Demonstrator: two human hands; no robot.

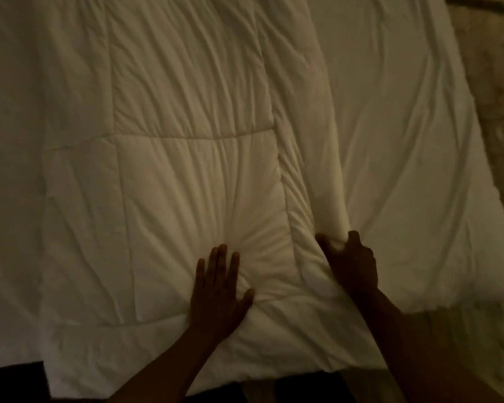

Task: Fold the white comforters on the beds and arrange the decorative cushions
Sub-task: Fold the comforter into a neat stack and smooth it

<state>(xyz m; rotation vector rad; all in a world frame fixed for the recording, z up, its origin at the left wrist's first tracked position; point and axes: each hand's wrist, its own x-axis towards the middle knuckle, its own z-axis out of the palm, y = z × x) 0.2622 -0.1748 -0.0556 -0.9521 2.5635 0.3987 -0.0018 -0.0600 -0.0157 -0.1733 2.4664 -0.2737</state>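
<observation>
A white quilted comforter lies spread over the bed and fills most of the view. Its right side is doubled over into a long fold that runs away from me. My left hand rests flat on the comforter near the front edge, fingers spread, pressing the fabric into radiating creases. My right hand is closed around the near end of the fold, thumb on one side and fingers on the other. No cushions are visible.
To the right of the fold lies a smoother white sheet. A pale patterned floor runs along the bed's right side. Dark floor shows below the bed's front edge. The room is dim.
</observation>
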